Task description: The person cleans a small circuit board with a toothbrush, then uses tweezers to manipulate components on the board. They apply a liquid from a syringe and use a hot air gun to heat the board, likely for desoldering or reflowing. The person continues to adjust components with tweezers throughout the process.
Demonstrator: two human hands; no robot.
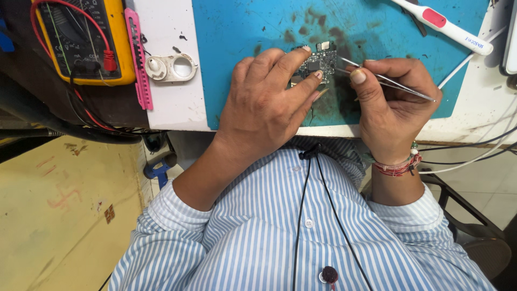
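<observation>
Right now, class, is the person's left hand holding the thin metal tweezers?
No, the thin metal tweezers are in the right hand, while the left hand steadies the small circuit board.

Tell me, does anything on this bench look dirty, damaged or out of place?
The blue mat is blotched with dark stains around the small circuit board, which the left hand steadies while the right hand holds tweezers to it. Nothing looks spilled or broken.

Blue mat (pixel 242 32) — yellow multimeter (pixel 81 40)
</observation>
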